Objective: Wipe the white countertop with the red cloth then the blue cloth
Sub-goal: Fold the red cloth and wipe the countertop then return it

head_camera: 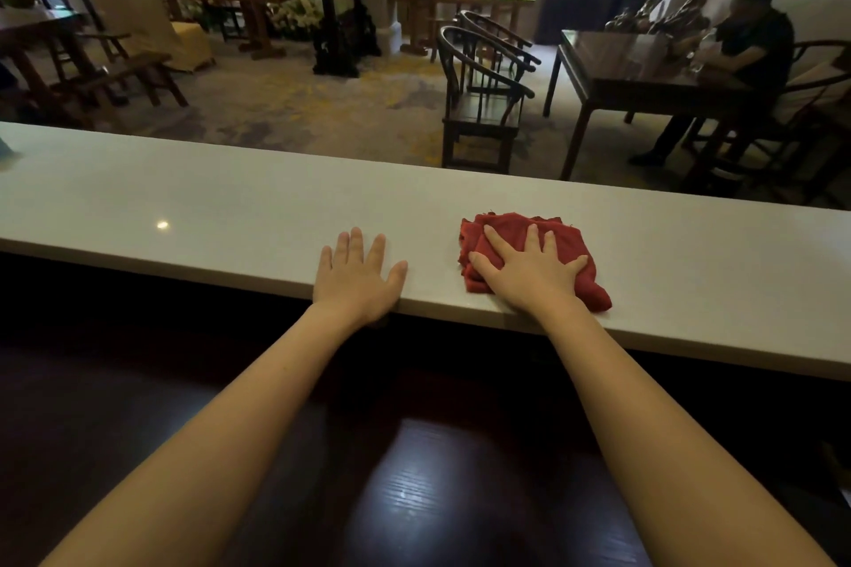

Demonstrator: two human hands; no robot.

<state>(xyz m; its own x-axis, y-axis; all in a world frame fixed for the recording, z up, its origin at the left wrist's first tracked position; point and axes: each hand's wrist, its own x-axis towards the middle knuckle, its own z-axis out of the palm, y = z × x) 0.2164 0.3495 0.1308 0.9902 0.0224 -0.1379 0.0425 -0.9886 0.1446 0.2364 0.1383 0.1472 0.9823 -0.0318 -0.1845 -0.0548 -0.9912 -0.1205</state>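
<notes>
The red cloth [529,256] is bunched on the white surface [207,203], near its front edge and right of centre, and is pressed flat under the right hand [529,274], probably so that it can be dragged as a pad. The fingers [499,246] are spread wide over the fabric, not pinching it. The left hand [357,274] is laid palm-down just beside, fingers open, touching only the bare surface, likely for bracing. No blue cloth can be clearly made out

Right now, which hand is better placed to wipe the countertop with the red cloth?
Right. The right hand lies flat on the red cloth; the left hand rests bare on the countertop beside it.
</notes>
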